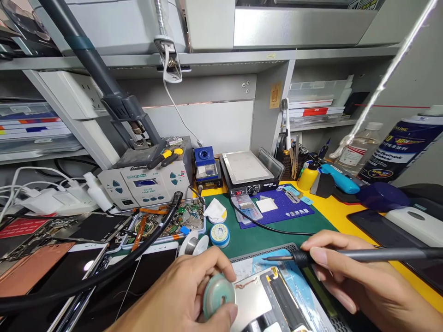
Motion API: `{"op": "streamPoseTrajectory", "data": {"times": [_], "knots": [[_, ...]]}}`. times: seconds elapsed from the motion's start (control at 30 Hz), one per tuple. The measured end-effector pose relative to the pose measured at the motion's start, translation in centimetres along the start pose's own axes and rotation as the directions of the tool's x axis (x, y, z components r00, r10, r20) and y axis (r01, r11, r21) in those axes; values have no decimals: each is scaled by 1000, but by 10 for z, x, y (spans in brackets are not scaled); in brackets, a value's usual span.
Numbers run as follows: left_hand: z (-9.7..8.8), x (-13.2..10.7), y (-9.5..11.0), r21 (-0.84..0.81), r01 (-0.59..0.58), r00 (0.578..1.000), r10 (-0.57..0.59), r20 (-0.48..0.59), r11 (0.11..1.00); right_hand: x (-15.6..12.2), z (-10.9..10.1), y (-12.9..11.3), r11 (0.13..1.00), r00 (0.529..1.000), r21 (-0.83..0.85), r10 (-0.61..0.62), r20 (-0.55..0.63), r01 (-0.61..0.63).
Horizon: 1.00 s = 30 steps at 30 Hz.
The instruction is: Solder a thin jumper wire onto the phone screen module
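Holding a teal spool (215, 296) in pinched fingers and thumb: left hand (188, 288), low centre, at the left edge of an opened device (254, 302). Right hand (356, 272) grasps a soldering iron (367, 254) pen-style, about level, tip (278, 258) pointing left. Tip is over the blue-and-white work mat (266, 263), near the device's top edge; contact can't be told from this angle.

Device lies on the mat, silver panel up, dark strip (287, 299) to its right, yellow patch (274, 273) at top corner. Coppery strand (246, 283) crosses the panel's upper part; can't tell if it joins the spool.

Risks, judged: if the iron is hot, a small dip or wrist slip could scorch the yellow patch or dark strip. Left fingers sit fairly near the tip, so a leftward swing could burn them. Strand could carry heat or bridge contacts if it shifts. Spool could roll if the pinch loosens, maybe dragging the strand if attached. Device might slide if the spool hand nudges it; no clamp visible on it. Black cable (263, 227) behind the mat could snag during a sideways move.
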<state>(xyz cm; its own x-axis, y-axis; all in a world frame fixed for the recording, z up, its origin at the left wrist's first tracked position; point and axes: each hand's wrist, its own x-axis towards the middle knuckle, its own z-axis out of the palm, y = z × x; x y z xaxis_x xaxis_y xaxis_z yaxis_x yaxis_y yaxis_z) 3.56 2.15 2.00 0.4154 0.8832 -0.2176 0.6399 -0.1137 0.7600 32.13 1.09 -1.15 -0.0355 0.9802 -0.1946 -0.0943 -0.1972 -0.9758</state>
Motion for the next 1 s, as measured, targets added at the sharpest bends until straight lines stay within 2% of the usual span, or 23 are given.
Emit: {"op": "streamPoseTrajectory", "data": {"times": [0.13,0.3,0.43,0.6,0.8,1.0], "knots": [[-4,-1,10,-117,100,995,-101,-6,988,7,-7,3,993,997,104,40,61,-46],[-7,-2,12,-183,85,996,-89,-14,979,13,-11,3,993,999,110,42,22,-44],[-11,-2,-5,-122,51,997,-58,-51,991,17,-12,2,997,999,79,-5,-34,8],[-25,-7,-25,12,12,994,-10,-112,1000,23,-9,1,994,994,-29,-104,-18,103],[-41,-14,-26,125,25,993,-10,-120,992,20,-10,-1,987,987,-40,-150,62,153],[-40,-21,-28,233,66,993,-41,-112,970,17,-13,-2,986,981,-12,-164,106,166]]}}
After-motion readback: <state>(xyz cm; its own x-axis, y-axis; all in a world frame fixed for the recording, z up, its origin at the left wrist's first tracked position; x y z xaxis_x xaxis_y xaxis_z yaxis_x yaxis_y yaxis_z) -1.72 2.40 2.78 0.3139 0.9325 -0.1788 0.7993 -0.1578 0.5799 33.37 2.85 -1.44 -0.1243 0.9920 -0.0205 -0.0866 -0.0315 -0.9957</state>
